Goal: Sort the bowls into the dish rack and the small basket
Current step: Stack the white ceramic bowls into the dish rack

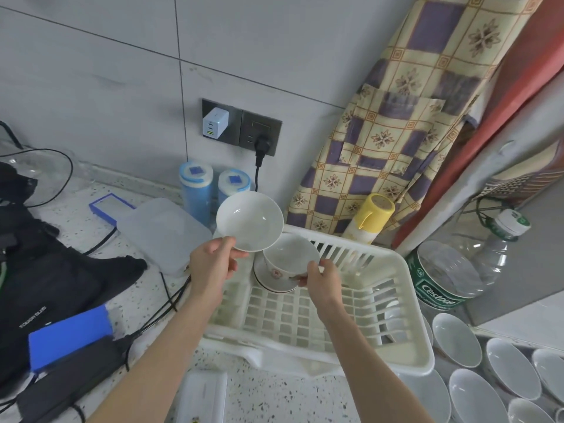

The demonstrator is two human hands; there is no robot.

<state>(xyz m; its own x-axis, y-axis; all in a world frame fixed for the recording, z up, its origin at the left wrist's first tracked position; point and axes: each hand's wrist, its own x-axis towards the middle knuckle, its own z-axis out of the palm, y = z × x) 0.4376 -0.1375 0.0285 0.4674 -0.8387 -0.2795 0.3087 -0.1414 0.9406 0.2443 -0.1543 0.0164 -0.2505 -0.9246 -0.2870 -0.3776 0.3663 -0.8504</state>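
The left hand (213, 264) pinched the near rim of a plain white bowl (249, 220), holding it tilted in the air above the far left corner of the white plastic basket (396, 303). The right hand (323, 277) gripped the rim of a patterned bowl (287, 257) (red motif on its side), which sat on another dish (271, 283) inside that same corner of the basket. The basket rested on the speckled countertop (271, 395). Several more white bowls (476, 377) lay grouped to the right of the basket, just beside a large clear water bottle (451, 276).
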